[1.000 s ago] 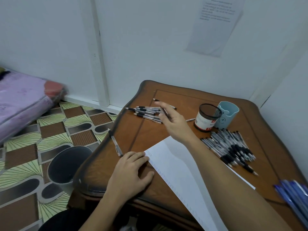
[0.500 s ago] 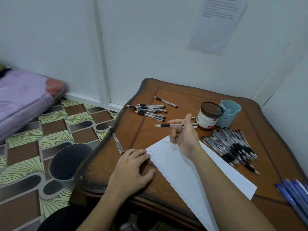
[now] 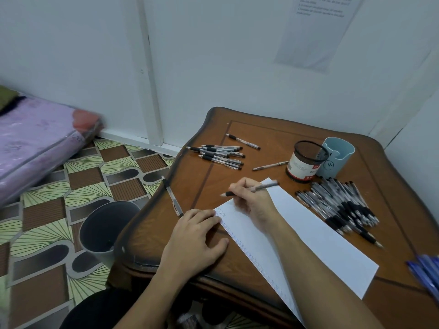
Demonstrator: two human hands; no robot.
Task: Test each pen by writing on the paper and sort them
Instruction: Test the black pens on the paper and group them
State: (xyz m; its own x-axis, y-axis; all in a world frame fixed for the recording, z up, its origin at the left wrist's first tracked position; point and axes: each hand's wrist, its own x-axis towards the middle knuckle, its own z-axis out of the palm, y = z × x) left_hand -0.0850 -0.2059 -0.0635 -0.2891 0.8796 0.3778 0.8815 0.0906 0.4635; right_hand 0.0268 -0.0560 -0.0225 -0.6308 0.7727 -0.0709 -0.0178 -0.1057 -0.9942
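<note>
White walls and a patterned floor frame the wooden table (image 3: 261, 138), where a long sheet of paper (image 3: 320, 238) lies slantwise, with a big heap of pens (image 3: 339, 205) to its right, probably awaiting test, and a smaller bunch (image 3: 221, 154) set apart at the far left, seemingly already sorted. The left hand (image 3: 194, 238) lies flat with relaxed fingers at the paper's corner, apparently to stop it sliding. The right hand (image 3: 254, 200) pinches one pen (image 3: 266, 186) in a writing grip, its tip just off the sheet's edge near small scribbles.
</note>
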